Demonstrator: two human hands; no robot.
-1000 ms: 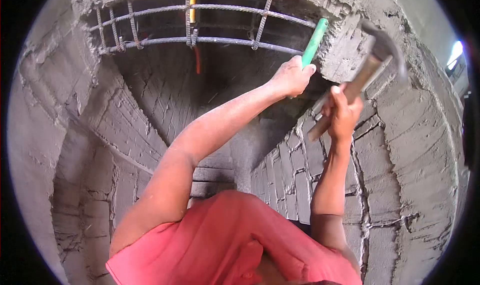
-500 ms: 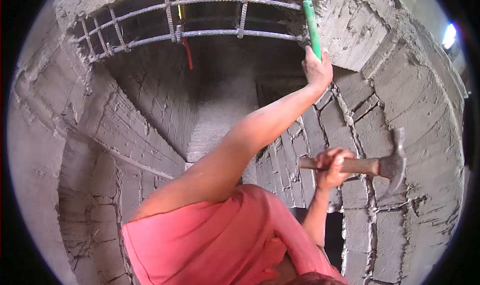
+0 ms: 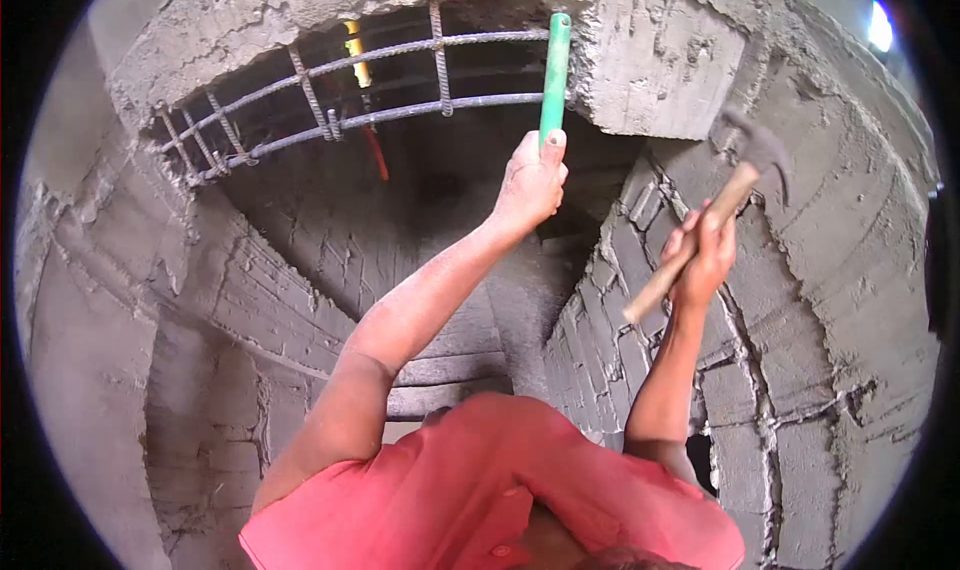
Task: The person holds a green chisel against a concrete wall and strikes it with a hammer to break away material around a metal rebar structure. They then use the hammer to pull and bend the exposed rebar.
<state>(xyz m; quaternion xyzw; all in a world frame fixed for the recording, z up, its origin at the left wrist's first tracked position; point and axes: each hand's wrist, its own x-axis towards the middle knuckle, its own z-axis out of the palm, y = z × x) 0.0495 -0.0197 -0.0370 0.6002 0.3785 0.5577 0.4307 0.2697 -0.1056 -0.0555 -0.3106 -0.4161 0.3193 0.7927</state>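
Observation:
My left hand [image 3: 532, 182] is closed around the lower end of a green rod-like handle [image 3: 555, 75] with a small hole near its top. The handle stands nearly upright in front of the right ends of the steel rebar [image 3: 395, 55], beside a rough block of concrete [image 3: 670, 65]. To the right, my right hand [image 3: 703, 255] grips the wooden handle of a claw hammer [image 3: 738, 190]. The hammer tilts up to the right, its blurred head above my fist and close to the concrete wall in this view.
Crossed rebar spans a dark opening below a rough concrete edge [image 3: 300, 5]. Behind the bars hang a yellow tube [image 3: 357, 55] and a red strip [image 3: 376, 155]. Mortar-streaked block walls [image 3: 800, 370] rise on both sides. A bright light [image 3: 880, 27] shows at the upper right.
My left hand and the green handle have shifted left and slightly down in view. My right hand has risen, and the hammer has swung from level to tilted upward.

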